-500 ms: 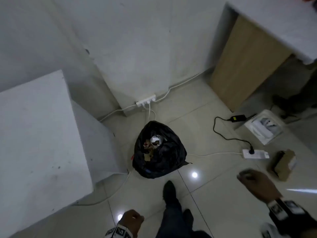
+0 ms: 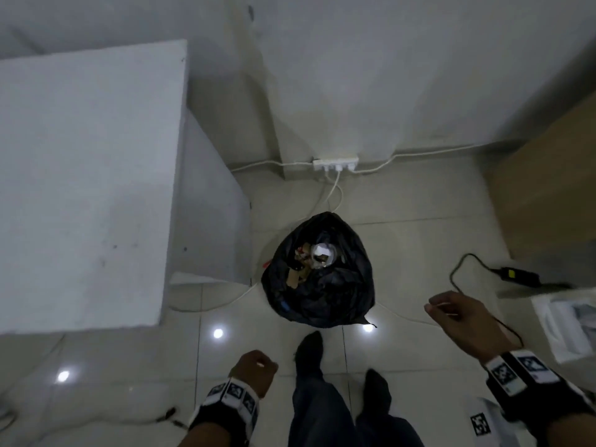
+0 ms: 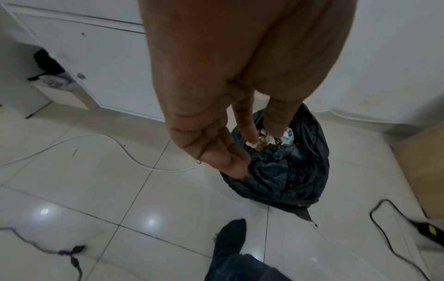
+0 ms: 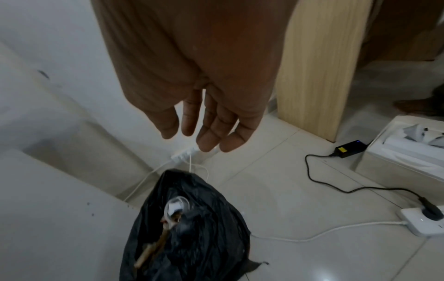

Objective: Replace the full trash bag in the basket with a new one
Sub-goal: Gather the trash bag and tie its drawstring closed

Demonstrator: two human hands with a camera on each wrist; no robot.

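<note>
Both hands have come nearer the trash bag (image 2: 317, 272); left hand (image 2: 254, 371) loosely curled, right hand (image 2: 458, 314) relaxed, neither holding anything, 1 foot (image 2: 309, 346) just short of it.

A: What is carrying everything?

B: The tiled floor (image 2: 403, 240). A full black bag (image 2: 322, 285) is sitting on it, open at the top, with trash showing.

A: What is lying around it?

B: A white power strip (image 2: 335, 163) is lying by the wall behind the bag, with white cords trailing off. To the right, a black adapter (image 2: 512, 275) is lying with its cord looping, near a second strip (image 4: 423, 222) and a white box (image 4: 403, 157). Two socked feet are standing in front of the bag.
</note>
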